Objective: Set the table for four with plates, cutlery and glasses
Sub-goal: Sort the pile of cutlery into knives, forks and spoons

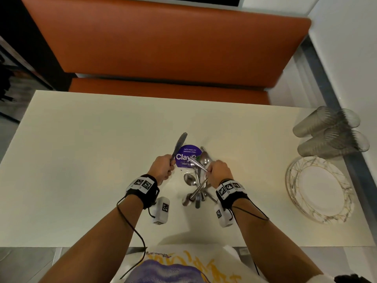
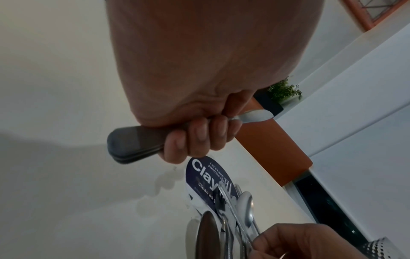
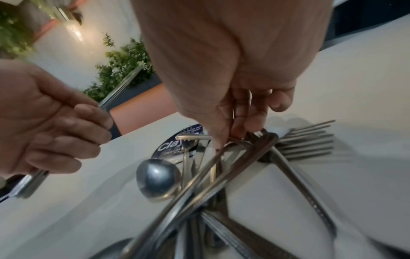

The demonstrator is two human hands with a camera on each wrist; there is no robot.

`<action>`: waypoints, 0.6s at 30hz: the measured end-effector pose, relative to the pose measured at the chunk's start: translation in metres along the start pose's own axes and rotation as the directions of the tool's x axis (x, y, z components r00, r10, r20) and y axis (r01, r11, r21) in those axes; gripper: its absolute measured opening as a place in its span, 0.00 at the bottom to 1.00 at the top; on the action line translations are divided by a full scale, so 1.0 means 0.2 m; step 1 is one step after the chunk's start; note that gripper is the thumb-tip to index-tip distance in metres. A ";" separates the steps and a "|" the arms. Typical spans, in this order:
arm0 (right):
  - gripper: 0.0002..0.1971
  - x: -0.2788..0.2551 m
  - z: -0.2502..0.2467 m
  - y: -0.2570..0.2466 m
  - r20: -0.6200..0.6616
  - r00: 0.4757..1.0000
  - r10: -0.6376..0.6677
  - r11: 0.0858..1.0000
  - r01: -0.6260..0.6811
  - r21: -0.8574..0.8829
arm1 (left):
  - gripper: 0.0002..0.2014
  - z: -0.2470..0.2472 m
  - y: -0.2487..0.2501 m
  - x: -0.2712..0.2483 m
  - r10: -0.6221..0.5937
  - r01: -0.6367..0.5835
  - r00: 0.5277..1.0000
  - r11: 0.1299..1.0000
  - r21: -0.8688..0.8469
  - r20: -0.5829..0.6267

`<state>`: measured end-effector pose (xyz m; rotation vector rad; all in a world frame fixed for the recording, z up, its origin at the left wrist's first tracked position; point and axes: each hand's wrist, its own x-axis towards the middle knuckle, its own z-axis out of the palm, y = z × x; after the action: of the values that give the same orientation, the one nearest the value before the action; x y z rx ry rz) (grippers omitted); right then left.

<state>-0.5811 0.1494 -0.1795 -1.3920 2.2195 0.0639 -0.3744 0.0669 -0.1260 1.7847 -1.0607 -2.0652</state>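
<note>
My left hand [image 1: 163, 168] grips knives [image 1: 179, 144] by their dark handles [image 2: 135, 143], blades pointing up and away over the table. My right hand [image 1: 216, 170] pinches the handle of a fork [image 1: 195, 162] with thumb and fingertips [image 3: 240, 130], its tines [image 2: 224, 186] raised over a purple sticker. Beneath it lies a crossed pile of cutlery [image 1: 196, 187] with spoons [image 3: 158, 177], forks [image 3: 307, 140] and knives. A stack of gold-patterned plates [image 1: 320, 189] and several upturned glasses [image 1: 330, 131] stand at the table's right end.
The cream table [image 1: 91, 152] is bare on its left half and along the far edge. A round purple sticker [image 1: 186, 153] lies under the pile's far end. An orange bench [image 1: 163, 48] runs behind the table, with a white wall to the right.
</note>
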 end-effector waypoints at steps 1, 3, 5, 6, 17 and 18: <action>0.06 0.00 -0.01 0.02 -0.005 1.000 0.021 1.000 -0.021 0.011 | 0.20 0.00 0.00 0.00 0.001 -0.001 1.000 1.000 -0.002 0.002; 0.06 0.01 -0.01 0.04 -0.025 0.997 0.073 0.997 -0.072 0.033 | 0.20 0.01 0.00 -0.01 0.007 -0.007 1.000 1.000 -0.005 0.006; 0.09 0.00 -0.01 0.06 -0.068 0.990 0.120 0.992 -0.117 0.047 | 0.20 0.01 0.00 -0.01 0.009 -0.009 1.000 1.000 -0.001 0.011; 0.11 -0.01 0.00 0.07 -0.104 0.986 0.129 0.991 -0.125 0.048 | 0.20 0.02 0.00 -0.01 0.007 -0.007 1.000 1.000 -0.001 0.014; 0.23 -0.01 0.09 -0.12 -0.147 0.989 0.009 0.998 -0.001 0.057 | 0.20 -0.01 -0.04 -0.03 0.010 -0.010 1.000 0.999 -0.031 0.017; 0.27 -0.01 0.11 -0.13 -0.152 0.988 0.021 0.999 -0.013 0.052 | 0.20 -0.02 -0.04 -0.03 0.011 -0.011 1.000 1.000 -0.030 0.013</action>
<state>-0.5505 0.1448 -0.1915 -1.3915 2.3405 -0.0961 -0.3676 0.0743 -0.1265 1.7504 -1.0352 -2.0778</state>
